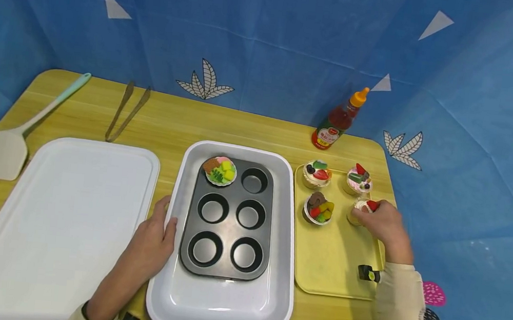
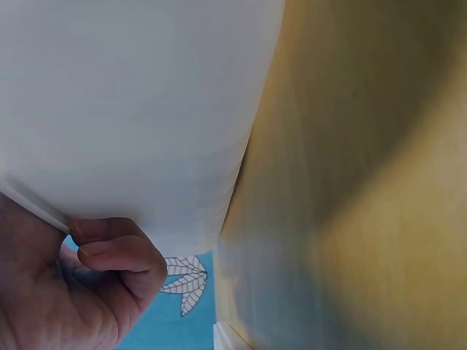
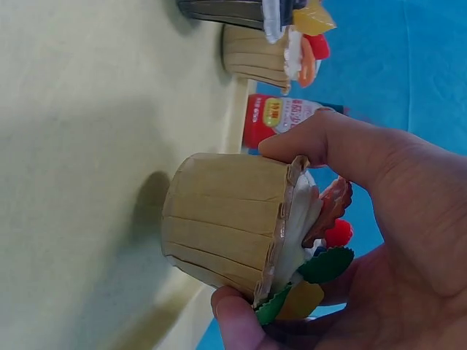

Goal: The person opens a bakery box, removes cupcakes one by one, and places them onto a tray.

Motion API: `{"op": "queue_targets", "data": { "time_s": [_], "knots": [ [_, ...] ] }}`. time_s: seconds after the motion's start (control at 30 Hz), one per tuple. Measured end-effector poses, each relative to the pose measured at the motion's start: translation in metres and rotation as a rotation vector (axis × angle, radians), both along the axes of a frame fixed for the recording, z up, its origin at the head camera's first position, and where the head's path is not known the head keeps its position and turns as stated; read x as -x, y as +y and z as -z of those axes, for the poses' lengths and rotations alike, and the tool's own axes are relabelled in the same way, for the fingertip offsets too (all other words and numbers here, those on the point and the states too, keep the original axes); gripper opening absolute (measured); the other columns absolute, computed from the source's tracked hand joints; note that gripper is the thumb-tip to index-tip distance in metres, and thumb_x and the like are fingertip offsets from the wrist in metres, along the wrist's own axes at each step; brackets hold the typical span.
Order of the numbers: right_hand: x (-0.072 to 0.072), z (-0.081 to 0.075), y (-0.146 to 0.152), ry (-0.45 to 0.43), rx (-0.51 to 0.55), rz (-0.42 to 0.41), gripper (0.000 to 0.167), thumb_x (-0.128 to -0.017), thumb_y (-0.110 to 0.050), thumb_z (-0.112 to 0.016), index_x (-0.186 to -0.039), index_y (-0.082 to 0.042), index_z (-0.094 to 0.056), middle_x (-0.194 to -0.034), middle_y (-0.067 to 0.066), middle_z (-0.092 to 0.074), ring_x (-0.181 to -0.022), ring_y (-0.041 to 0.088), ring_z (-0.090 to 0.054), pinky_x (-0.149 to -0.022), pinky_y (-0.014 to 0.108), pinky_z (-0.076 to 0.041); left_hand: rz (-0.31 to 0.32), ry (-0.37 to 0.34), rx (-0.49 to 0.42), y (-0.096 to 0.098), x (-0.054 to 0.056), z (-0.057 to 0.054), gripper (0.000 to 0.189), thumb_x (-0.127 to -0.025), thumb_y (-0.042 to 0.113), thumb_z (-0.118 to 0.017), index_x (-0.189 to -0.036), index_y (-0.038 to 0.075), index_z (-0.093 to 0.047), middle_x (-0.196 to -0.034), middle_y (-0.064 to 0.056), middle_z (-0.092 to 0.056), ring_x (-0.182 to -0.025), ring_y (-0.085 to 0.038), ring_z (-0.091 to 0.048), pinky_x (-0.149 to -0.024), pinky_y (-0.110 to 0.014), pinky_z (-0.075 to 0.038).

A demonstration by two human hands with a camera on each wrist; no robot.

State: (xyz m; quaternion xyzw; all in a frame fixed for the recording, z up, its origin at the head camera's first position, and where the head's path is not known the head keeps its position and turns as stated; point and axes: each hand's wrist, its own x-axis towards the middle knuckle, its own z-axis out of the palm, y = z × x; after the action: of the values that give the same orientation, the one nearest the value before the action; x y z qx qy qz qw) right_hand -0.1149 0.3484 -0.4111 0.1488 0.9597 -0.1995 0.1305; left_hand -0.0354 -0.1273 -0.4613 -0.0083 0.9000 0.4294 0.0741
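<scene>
Nearest, the left hand (image 1: 152, 242) rests on the rim of the white baking dish (image 1: 219, 311), fingers curled over its edge. Inside sits a dark muffin tin (image 1: 224, 260) with one decorated cupcake (image 1: 220, 170) in a far cup. Right hand (image 1: 382, 224) pinches a paper-cased cupcake (image 3: 233, 222) on the yellow tray (image 1: 334, 265), beside three others. Farther back stands a sauce bottle (image 1: 336, 121).

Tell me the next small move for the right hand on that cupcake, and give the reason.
Probably lift the cupcake straight up off the yellow tray. The right hand already pinches its top rim between thumb and fingers, and its base looks barely clear of the tray. The muffin tin holds one cupcake with five cups empty, and the left hand grips the white pan around it.
</scene>
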Motion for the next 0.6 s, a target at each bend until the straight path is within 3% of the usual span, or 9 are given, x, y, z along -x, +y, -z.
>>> {"op": "queue_targets", "data": {
  "time_s": [0.6],
  "knots": [
    [0.004, 0.013, 0.002, 0.003, -0.002, -0.001, 0.034, -0.085, -0.034, -0.064, -0.077, -0.005, -0.048, -0.072, 0.008, -0.043, -0.063, 0.023, -0.043, -0.054, 0.033, -0.034, -0.004, 0.013, 0.008, 0.001, 0.0, 0.003, 0.053, -0.105, 0.017, -0.043, -0.151, -0.001, -0.026, -0.123, -0.035, -0.059, -0.107, -0.043, -0.064, -0.085, -0.058, -0.053]
  ]
}}
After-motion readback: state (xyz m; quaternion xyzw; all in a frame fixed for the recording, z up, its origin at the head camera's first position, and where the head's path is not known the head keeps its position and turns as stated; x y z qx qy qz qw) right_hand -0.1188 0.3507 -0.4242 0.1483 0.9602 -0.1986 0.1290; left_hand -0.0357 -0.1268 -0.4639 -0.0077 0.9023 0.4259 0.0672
